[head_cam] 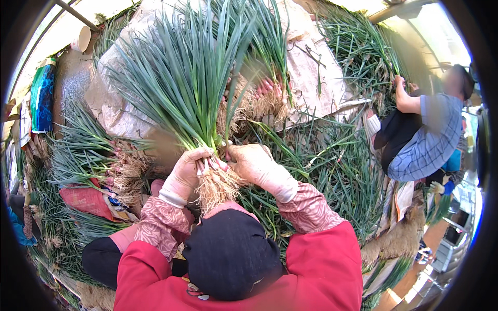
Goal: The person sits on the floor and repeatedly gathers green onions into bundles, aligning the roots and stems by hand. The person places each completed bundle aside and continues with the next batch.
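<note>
In front of my chest is a large bunch of green onions [186,89], its leaves fanned away from me and its pale bulbs and stringy roots [218,182] towards me. My left hand [186,171], in a soiled pale glove, grips the bunch just above the bulbs. On the other side, my right hand [253,165], gloved too, pinches a single green onion stalk [230,116] against the bunch. Its fingertips are partly hidden. Beyond my hands, another heap of green onions [268,58] with reddish bulbs lies on a pale plastic sheet [315,89].
Loose green onions [330,167] cover the ground at my right. Bundled ones [85,151] lie at my left beside a red sack [85,200]. Another person [426,128] sits bent over at the right, handling a further pile [358,50]. A paper tub [81,39] is at far left.
</note>
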`<state>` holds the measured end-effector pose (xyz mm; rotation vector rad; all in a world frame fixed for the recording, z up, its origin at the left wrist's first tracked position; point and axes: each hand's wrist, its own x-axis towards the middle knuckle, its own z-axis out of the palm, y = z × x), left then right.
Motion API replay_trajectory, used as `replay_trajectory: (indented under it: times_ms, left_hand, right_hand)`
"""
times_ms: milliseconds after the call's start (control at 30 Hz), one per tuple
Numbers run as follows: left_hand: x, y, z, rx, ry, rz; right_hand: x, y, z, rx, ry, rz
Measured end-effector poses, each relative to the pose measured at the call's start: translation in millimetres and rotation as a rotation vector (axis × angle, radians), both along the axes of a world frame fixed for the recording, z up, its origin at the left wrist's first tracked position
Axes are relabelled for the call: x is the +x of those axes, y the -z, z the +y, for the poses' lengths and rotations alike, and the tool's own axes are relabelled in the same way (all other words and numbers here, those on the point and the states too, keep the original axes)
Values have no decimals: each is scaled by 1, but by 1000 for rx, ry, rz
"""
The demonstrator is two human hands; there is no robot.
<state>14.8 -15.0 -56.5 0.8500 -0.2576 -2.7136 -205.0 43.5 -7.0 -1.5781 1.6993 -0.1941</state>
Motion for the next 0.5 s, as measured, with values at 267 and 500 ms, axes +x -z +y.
replay_trajectory:
  times_ms: [267,500]
  left_hand:
    - [-5,-16,14,-97,-89,104]
    - [16,-36,12,-53,-193,77]
  right_hand:
    - [23,45,-23,242,759,-1402]
    - [3,62,14,332,789,-1758]
